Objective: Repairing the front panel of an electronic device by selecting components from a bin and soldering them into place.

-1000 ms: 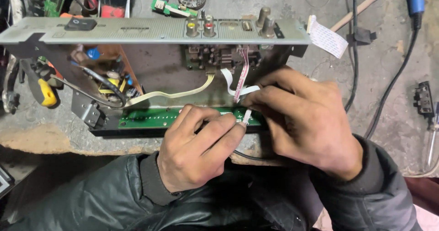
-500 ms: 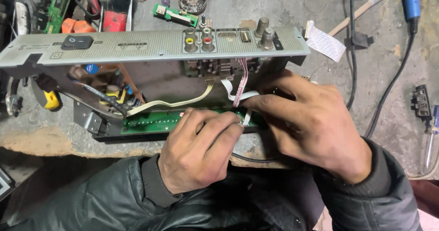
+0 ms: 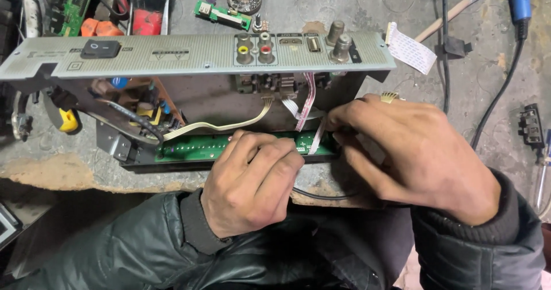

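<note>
Open set-top chassis [image 3: 189, 89] standing on edge at the front of a grey workbench [image 3: 321, 9], perforated rear panel [image 3: 195, 53] uppermost, with yellow and red sockets [image 3: 254, 53], two round threaded connectors [image 3: 338, 40] and a black rocker switch [image 3: 101, 48]. Along the bottom edge, a long green board [image 3: 195, 148], tied to the inner circuitry by a cream flat cable [image 3: 224, 126] and a pink-striped ribbon [image 3: 307, 98]. Left hand [image 3: 249, 184] curled over the board's right end, fingertips pressed down on it; whether anything is pinched there cannot be told. Right hand [image 3: 413, 152] just beside, fingers bent inward toward a white ribbon end [image 3: 317, 141] at the board, thumb and forefinger close together; actual hold on the ribbon hidden by the knuckles. Both wrists in dark jacket sleeves [image 3: 143, 244]. Further out: a loose white ribbon [image 3: 410, 49] at the panel's right corner, black cables [image 3: 499, 95] trailing down the right side, a small black connector block [image 3: 531, 126] near the edge, a yellow-handled tool [image 3: 68, 119] at left, a small green module [image 3: 222, 14] and assorted parts beyond the panel.
</note>
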